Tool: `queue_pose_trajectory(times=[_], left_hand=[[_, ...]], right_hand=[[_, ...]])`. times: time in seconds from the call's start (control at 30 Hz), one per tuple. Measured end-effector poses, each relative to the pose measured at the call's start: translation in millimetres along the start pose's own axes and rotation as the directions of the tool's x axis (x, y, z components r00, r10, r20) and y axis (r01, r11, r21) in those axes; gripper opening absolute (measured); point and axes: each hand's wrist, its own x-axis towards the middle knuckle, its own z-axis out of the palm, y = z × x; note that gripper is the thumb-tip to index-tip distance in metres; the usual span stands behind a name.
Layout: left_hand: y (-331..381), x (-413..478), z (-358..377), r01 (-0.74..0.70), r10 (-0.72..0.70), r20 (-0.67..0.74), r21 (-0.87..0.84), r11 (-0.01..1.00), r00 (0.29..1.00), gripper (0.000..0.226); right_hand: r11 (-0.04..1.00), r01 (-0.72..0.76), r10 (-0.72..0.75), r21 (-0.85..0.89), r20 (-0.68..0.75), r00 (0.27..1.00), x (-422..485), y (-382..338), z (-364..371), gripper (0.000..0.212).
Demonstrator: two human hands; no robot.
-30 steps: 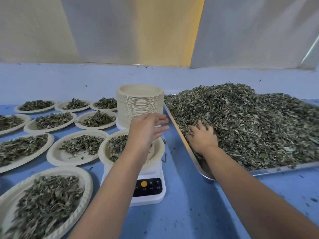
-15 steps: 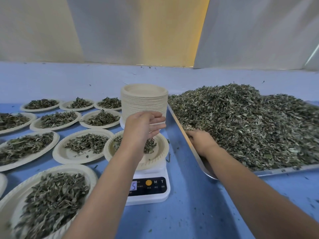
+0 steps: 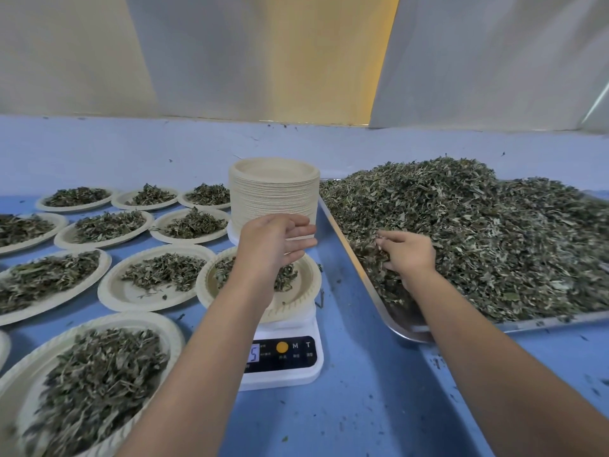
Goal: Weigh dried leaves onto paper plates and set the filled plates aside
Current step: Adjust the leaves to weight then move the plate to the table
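Observation:
A paper plate (image 3: 308, 290) with a small heap of dried leaves sits on the white kitchen scale (image 3: 286, 371), whose display shows a 5. My left hand (image 3: 273, 242) hovers just above this plate, fingers straight and loosely spread, holding nothing. To the right a metal tray (image 3: 370, 282) carries a big mound of dried leaves (image 3: 487, 245). My right hand (image 3: 410, 255) lies in the mound's near left edge, its fingers curled down around a clump of leaves.
A tall stack of unused paper plates (image 3: 273, 196) stands right behind the scale. Several filled plates (image 3: 158, 278) cover the blue table (image 3: 362, 407) to the left, one large at the near left (image 3: 89, 380). Leaf crumbs dot the table.
My right hand dug into the leaves, then drew back up with fingers showing around a clump. My left hand stayed above the plate on the scale, whose display came into view.

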Motion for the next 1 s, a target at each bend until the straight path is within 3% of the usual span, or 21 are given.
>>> queue_pose_trajectory(times=[0.1, 0.3, 0.43, 0.6, 0.87, 1.0], left_hand=[[0.1, 0.7, 0.0, 0.014, -0.014, -0.008, -0.007, 1.000, 1.000, 0.027], [3.1, 3.8, -8.6, -0.011, 0.010, -0.020, -0.049, 0.999, 1.000, 0.027], [6.0, 9.6, -17.4, -0.035, 0.025, -0.084, -0.128, 0.991, 0.996, 0.028], [5.9, 17.4, -32.7, -0.026, -0.011, -0.175, -0.209, 0.978, 0.985, 0.025], [0.7, 25.9, -63.2, -0.025, -0.033, -0.251, -0.224, 0.974, 0.968, 0.022], [4.9, 28.3, -63.5, -0.022, -0.033, -0.195, -0.271, 0.962, 0.980, 0.023]], right_hand=[[0.949, -0.176, 0.161, 0.263, 0.076, 0.984, -3.2, -5.0, -4.5, 0.017], [0.845, -0.288, 0.238, 0.451, 0.166, 0.957, -14.8, -25.8, -13.2, 0.020], [0.746, -0.298, 0.209, 0.596, 0.216, 0.954, -22.0, -43.8, -13.6, 0.014], [0.599, -0.304, 0.064, 0.741, 0.334, 0.941, -40.9, -71.1, 12.9, 0.016], [0.641, -0.372, -0.073, 0.671, 0.536, 0.841, -80.5, -88.0, 64.8, 0.017], [0.758, -0.259, -0.181, 0.599, 0.574, 0.798, -96.7, -91.2, 73.8, 0.018]])
